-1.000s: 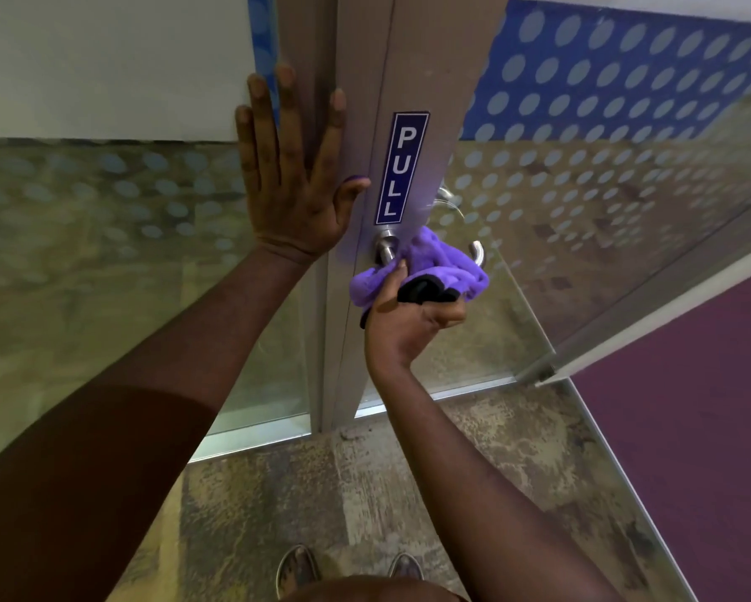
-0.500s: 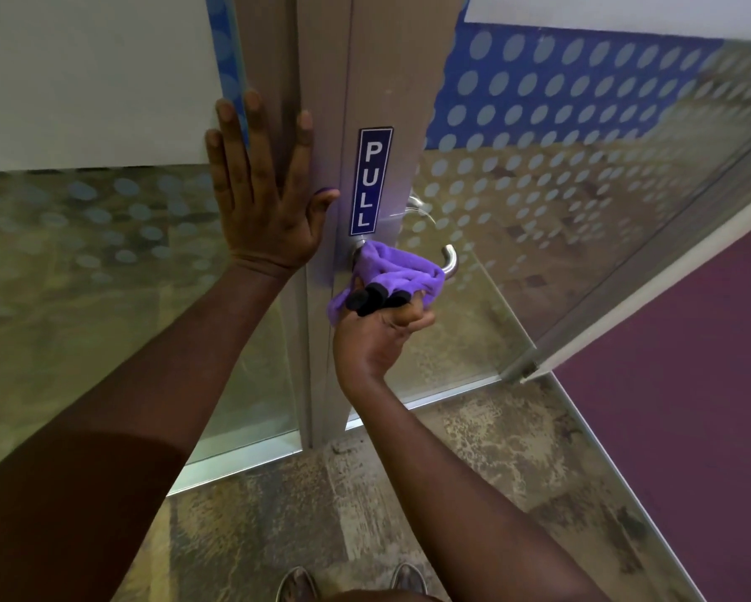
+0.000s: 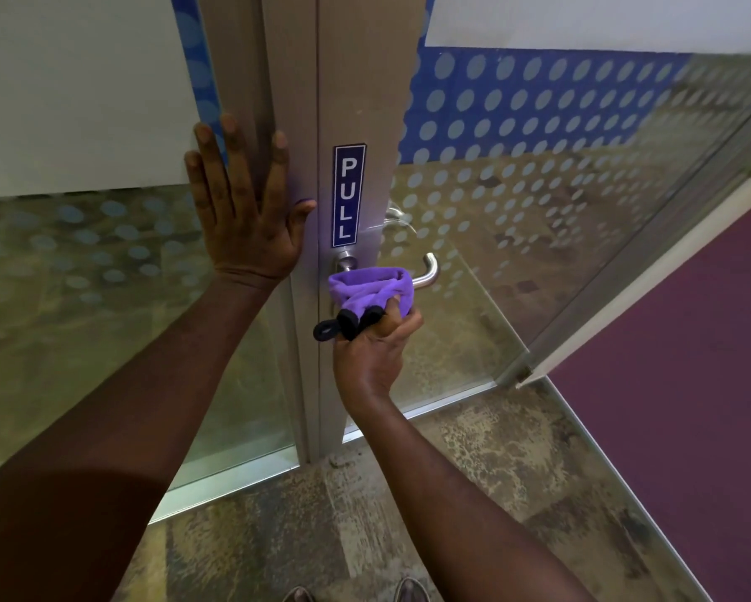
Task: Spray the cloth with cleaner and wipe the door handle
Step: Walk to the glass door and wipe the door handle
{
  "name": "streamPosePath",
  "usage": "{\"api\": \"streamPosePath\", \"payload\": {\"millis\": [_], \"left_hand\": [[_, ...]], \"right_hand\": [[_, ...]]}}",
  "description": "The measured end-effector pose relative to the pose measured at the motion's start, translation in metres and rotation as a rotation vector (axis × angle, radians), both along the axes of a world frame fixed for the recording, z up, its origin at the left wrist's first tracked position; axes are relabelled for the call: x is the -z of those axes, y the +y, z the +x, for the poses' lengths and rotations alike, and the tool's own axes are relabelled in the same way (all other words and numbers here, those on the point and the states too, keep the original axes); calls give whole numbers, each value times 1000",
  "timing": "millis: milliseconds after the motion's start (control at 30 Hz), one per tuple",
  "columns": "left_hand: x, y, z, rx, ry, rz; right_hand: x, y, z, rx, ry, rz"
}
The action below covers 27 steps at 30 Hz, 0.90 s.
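Observation:
A purple cloth [image 3: 369, 288] with a black hem is wrapped over the silver lever door handle [image 3: 428, 271]; only the handle's curved end and its round base show. My right hand [image 3: 376, 345] grips the cloth from below, fingers closed around it. My left hand [image 3: 245, 210] lies flat, fingers spread, on the door frame left of the blue PULL sign [image 3: 348, 195]. No spray bottle is in view.
The grey door stile [image 3: 356, 80] stands between frosted, dotted glass panels [image 3: 539, 167]. The glass door swings open to the right over a purple carpet [image 3: 691, 384]. Patterned carpet [image 3: 365, 536] lies underfoot, with my shoe tips at the bottom edge.
My right hand has slid the cloth along the handle, leaving more of the lever's end bare. The view has shifted; my left hand stays flat on the frame.

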<state>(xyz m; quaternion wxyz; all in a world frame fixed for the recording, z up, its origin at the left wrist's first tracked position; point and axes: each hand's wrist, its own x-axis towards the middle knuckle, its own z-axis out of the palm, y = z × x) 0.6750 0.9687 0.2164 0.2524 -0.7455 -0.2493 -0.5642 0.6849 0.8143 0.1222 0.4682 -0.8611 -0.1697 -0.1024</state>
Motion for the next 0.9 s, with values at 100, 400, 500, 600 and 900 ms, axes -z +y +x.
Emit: {"api": "streamPosePath", "payload": {"millis": [100,400,500,600,900], "left_hand": [[1,3,1,10,3,5],[4,5,2,35,-10,13],[4,5,3,33,-13,13],[5,5,4,31,-12,14],[5,6,4,45,-7,16]], "right_hand": [[0,-7,2,-50,-53,-34],[8,-32,20,-150,-244,-108],[6,-40,26,-166,-243,-120],[2,-49,32,-177,-212,-130],[-3,-81,64,-119,-127,-115]]}}
